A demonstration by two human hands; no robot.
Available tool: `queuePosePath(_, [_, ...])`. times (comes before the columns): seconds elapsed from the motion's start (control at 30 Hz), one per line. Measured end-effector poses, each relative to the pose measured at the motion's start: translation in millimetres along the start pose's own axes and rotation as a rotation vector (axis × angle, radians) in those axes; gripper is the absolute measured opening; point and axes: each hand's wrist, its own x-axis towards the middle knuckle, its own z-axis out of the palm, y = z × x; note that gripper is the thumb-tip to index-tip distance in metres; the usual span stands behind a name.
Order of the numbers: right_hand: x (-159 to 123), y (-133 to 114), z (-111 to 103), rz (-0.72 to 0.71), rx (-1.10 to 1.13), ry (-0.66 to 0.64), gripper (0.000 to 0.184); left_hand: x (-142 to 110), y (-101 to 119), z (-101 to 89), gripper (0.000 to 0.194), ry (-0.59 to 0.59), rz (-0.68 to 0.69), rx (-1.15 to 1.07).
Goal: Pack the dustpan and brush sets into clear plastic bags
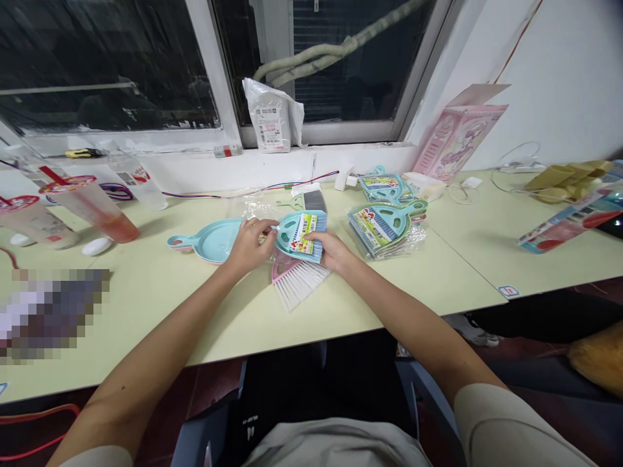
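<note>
A small blue dustpan-and-brush set (291, 239) with a yellow printed label is held up over the table between both hands. My right hand (327, 250) grips its wide end, thumb over the label. At the narrow handle end, the fingers of my left hand (253, 245) are pinched together; clear plastic shows around there. Beneath the set lies a pink brush (300, 283) with white bristles. Left of my left hand rests a light-blue dustpan (214, 241), with a pink edge showing under it. A green brush with grey bristles (314, 201) lies just behind.
Bagged dustpan sets (379, 227) are stacked to the right, with more bagged sets (384, 187) behind. Drink cups (97, 207) and a plastic bottle (139, 178) stand left. A pink box (460, 139) leans by the wall. The table's front edge (292, 345) is near my lap.
</note>
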Motion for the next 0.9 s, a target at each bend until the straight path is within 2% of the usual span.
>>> queuePosePath(0.1, [0,-2,-1,-0.010,-0.004,0.018,0.041,8,-14,-11.1,0.023,0.175,-0.104,0.055])
queuePosePath(0.17, [0,-4,-2,-0.006,0.008,0.010,0.042,15,-30,-22.2,0.025,0.312,-0.251,0.113])
queuePosePath(0.2, [0,-4,-2,0.001,0.017,0.003,0.043,19,-39,-28.2,0.027,0.335,-0.345,0.115])
queuePosePath(0.23, [0,-5,-3,0.006,0.025,-0.004,0.045,21,-46,-33.9,0.029,0.315,-0.443,0.072])
queuePosePath(0.33, [0,-5,-3,0.008,0.016,-0.005,0.047,26,-62,-46.7,0.040,0.149,-0.736,-0.203])
queuePosePath(0.4, [-1,-6,-3,0.002,-0.010,-0.003,0.047,25,-67,-50.7,0.045,0.058,-0.837,-0.471])
queuePosePath(0.5, [-4,-8,-1,0.010,-0.036,-0.009,0.048,22,-73,-51.1,0.041,-0.057,-0.859,-0.759])
queuePosePath(0.7, [-12,-15,5,0.003,-0.068,-0.005,0.053,20,-85,-46.5,0.038,-0.178,-1.021,-0.932])
queuePosePath(0.8, [-14,-18,5,-0.016,-0.098,-0.007,0.055,19,-79,-44.9,0.033,-0.287,-0.922,-1.057])
queuePosePath(0.9, [-12,-18,2,-0.048,-0.146,0.014,0.052,18,-71,-42.6,0.029,-0.358,-0.831,-1.091])
